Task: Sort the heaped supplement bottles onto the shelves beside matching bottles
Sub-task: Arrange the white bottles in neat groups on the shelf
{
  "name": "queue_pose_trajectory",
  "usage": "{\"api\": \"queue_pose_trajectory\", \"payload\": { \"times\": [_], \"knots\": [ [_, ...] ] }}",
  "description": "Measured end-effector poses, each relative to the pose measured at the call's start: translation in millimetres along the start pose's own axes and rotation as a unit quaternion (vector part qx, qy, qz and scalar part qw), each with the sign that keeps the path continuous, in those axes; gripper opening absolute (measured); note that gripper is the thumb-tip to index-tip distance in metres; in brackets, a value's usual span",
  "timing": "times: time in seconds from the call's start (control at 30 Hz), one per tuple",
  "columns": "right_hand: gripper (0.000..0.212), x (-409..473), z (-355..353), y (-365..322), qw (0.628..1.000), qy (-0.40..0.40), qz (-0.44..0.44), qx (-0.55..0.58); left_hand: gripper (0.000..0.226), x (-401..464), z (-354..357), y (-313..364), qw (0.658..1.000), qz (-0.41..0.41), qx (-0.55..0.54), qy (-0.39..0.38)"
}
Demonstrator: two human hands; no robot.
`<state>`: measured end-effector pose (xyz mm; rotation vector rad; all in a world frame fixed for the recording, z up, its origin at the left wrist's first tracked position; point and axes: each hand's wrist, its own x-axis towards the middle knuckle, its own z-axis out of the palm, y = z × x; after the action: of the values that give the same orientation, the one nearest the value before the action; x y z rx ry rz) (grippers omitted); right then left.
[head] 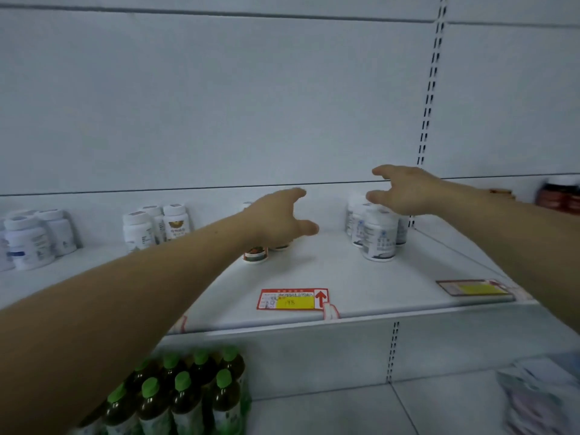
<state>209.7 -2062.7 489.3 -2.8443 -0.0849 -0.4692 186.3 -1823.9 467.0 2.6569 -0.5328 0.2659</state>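
The white metal shelf point(361, 277) carries white plastic bottles in clusters along its back. Both hands reach over it, released and holding nothing. Left hand point(279, 219) hovers, fingers spread, above two small round bottles with red labels point(255, 254). Right hand point(408, 191) hangs, fingers loosely splayed, just above a cluster of blue-labelled bottles point(378, 237). A red-and-yellow price tag point(293, 299) lies flat near the front edge.

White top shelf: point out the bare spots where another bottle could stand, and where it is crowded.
The white metal shelf is bare between the small red-labelled bottles under the left hand and the cluster of white blue-labelled bottles below the right hand. The front strip behind the red-and-yellow price tag is bare too. It is crowded within that cluster.
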Motion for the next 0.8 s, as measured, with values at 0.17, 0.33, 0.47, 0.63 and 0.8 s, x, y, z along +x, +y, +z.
{"api": "queue_pose_trajectory", "payload": {
  "times": [0.17,0.33,0.47,0.63,0.8],
  "knots": [
    [0.055,10.2,2.9,57.0,0.999,0.000,0.008,0.031,0.080,22.6,49.2,36.4,0.997,-0.025,-0.062,-0.046],
    [0.067,30.6,19.1,98.5,0.993,-0.085,-0.032,0.069,0.079,53.1,94.6,76.3,0.975,-0.090,-0.196,-0.057],
    [0.068,43.7,34.8,115.8,0.989,-0.094,-0.096,0.059,0.073,61.8,111.1,93.9,0.964,-0.113,-0.240,-0.014],
    [0.069,53.8,48.0,124.4,0.984,-0.072,-0.121,0.113,0.067,56.6,115.1,107.2,0.967,-0.122,-0.224,0.017],
    [0.065,49.6,48.7,126.9,0.981,-0.062,-0.124,0.134,0.051,52.8,114.8,115.6,0.973,-0.112,-0.202,0.029]
  ]
}}
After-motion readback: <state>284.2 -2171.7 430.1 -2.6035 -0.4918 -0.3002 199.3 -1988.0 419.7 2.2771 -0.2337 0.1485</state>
